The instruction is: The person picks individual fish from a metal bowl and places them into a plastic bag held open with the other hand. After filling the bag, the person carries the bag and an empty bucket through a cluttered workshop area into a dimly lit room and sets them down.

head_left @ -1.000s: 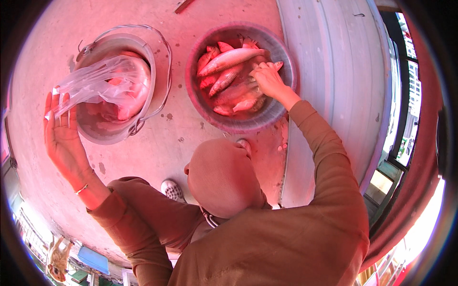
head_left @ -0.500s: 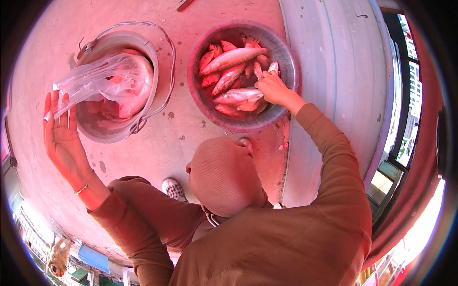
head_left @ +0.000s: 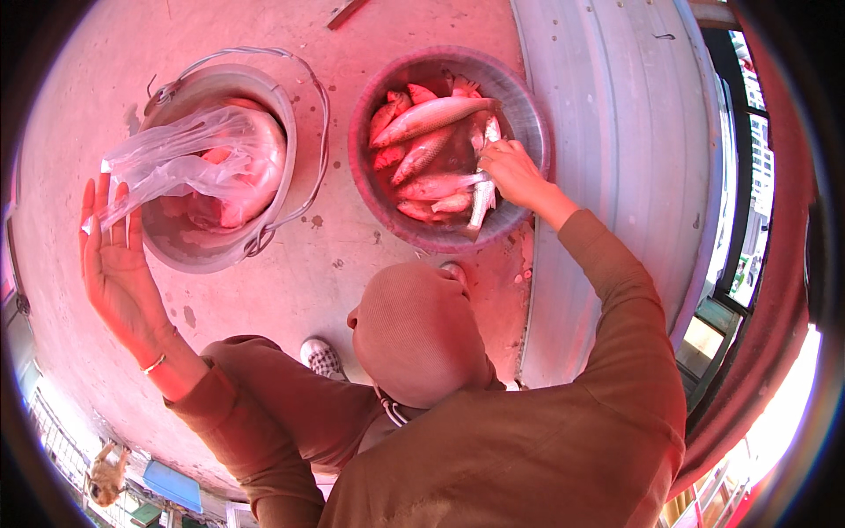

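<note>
My left hand (head_left: 123, 264) is raised at the near left of a grey bucket (head_left: 189, 255), palm up. Its fingers are stretched out, with the edge of a thin clear plastic bag (head_left: 189, 145) caught on them. The bag's other end lies inside the bucket, over a large pale bulging shape. In a round basin (head_left: 356, 167) to the right, my right hand (head_left: 512, 174) pinches a slim silvery fish (head_left: 483, 207) at about its middle. Several whole fish (head_left: 433, 119) lie heaped beside it. My fingers hide part of the held fish.
The bucket's wire handle (head_left: 324, 132) sticks out toward the basin. A pale ridged metal surface (head_left: 607, 158) runs along the basin's right side. My shoe (head_left: 321, 356) stands on the stained floor (head_left: 255, 299). At the lower left are a small brown animal (head_left: 107, 480) and a blue box (head_left: 172, 484).
My right hand has moved slightly down in the basin, and the slim fish in it now lies lengthwise below my fingers. My left hand and the bag have barely moved.
</note>
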Tool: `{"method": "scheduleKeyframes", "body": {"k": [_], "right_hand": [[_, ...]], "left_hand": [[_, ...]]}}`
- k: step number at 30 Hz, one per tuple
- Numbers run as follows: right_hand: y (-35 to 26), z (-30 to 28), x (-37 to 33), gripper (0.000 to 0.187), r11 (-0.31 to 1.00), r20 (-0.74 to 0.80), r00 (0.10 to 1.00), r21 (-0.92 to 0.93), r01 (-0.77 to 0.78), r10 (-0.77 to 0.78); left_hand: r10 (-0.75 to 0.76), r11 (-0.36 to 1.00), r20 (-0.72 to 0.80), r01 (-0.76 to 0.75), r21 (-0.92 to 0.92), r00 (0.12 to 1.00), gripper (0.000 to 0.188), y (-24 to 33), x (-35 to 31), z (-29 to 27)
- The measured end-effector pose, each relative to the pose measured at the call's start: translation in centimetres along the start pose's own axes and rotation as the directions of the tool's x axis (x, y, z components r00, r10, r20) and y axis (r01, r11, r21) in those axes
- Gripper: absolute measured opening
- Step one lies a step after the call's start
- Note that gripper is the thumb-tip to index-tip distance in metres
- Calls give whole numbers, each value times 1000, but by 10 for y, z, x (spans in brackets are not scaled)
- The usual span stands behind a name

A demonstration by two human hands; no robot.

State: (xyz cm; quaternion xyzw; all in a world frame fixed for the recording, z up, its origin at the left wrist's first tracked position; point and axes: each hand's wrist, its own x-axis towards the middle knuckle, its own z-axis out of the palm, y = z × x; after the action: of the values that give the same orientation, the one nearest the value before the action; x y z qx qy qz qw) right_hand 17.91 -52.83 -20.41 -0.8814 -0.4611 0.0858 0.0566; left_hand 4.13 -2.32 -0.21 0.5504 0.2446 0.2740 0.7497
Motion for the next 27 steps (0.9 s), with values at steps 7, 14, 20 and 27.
{"method": "scheduleKeyframes", "body": {"k": [7, 14, 20, 27], "right_hand": [[-20, -7, -8, 21, 975, 0, 985, -141, -171, 173], [-13, 17, 2, 47, 950, -83, 964, -166, -264, 254], [5, 10, 28, 47, 974, -14, 994, -195, -111, 111], [18, 20, 16, 40, 977, -34, 998, -207, -58, 52]], "left_hand": [[3, 1000, -17, -2, 11, 1000, 50, 0, 0, 0], [7, 1000, -17, -7, 22, 1000, 49, -2, 0, 1], [-17, 1000, 16, 17, -9, 1000, 50, -2, 2, -1], [-21, 1000, -13, 20, -17, 1000, 49, -3, -1, 5]]}}
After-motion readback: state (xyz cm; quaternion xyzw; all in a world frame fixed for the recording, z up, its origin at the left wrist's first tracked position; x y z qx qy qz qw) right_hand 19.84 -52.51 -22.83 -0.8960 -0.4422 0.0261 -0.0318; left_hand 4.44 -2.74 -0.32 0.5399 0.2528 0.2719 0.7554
